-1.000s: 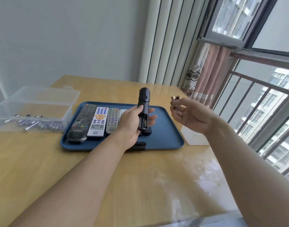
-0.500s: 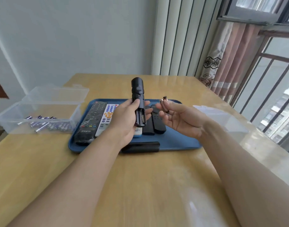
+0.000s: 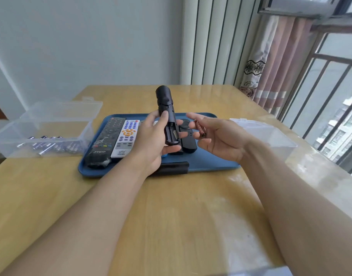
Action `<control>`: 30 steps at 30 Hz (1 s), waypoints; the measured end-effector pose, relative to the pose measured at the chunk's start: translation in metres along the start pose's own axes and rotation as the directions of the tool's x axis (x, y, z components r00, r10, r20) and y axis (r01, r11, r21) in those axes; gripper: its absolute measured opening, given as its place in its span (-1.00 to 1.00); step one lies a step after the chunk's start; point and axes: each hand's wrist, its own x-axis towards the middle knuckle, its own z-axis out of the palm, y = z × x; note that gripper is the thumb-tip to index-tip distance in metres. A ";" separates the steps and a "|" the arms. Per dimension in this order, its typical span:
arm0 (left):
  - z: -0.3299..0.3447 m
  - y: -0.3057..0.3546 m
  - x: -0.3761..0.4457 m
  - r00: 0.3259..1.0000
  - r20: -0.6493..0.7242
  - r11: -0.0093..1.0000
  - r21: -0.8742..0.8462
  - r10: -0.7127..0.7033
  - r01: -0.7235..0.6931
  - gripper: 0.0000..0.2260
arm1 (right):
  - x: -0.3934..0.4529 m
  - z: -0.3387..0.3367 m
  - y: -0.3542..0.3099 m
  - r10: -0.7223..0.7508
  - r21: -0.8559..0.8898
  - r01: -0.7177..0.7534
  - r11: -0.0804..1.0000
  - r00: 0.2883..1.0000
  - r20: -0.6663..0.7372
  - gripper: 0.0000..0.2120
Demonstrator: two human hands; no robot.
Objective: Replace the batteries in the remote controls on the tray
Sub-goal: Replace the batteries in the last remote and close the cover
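My left hand grips a black remote upright above the blue tray, its back facing me with the battery compartment uncovered. My right hand pinches a red battery just right of that compartment. On the tray lie a long black remote, a white remote with orange and blue buttons, and a short black remote. A black cover piece rests on the tray's near rim.
A clear plastic box holding several batteries stands left of the tray, lid open behind it. Another clear box stands to the right near the table edge. A window railing and curtain are on the right. Bare wooden table lies in front.
My right hand has come down and leftward with the battery, from beside the tray to just next to the remote's battery compartment. The view has turned left.
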 end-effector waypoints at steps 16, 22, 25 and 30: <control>0.001 0.001 -0.002 0.982 0.118 0.984 -0.081 -0.148 0.158 -0.75 | -0.001 0.001 -0.005 -0.152 -0.271 0.122 0.955 0.984 -0.092 -0.92; 0.002 0.001 -0.004 0.970 0.162 0.979 -0.071 -0.180 0.194 -0.76 | -0.003 0.012 -0.003 -0.278 -0.486 0.197 0.851 0.956 -0.098 -0.89; 0.003 0.001 -0.005 0.965 0.175 0.975 -0.075 -0.195 0.211 -0.72 | -0.001 0.013 0.000 -0.326 -0.531 0.241 0.813 0.942 -0.072 -0.89; 0.002 0.002 -0.005 0.957 0.193 0.968 -0.089 -0.215 0.235 -0.66 | 0.000 0.013 0.000 -0.377 -0.533 0.283 0.798 0.923 -0.074 -0.81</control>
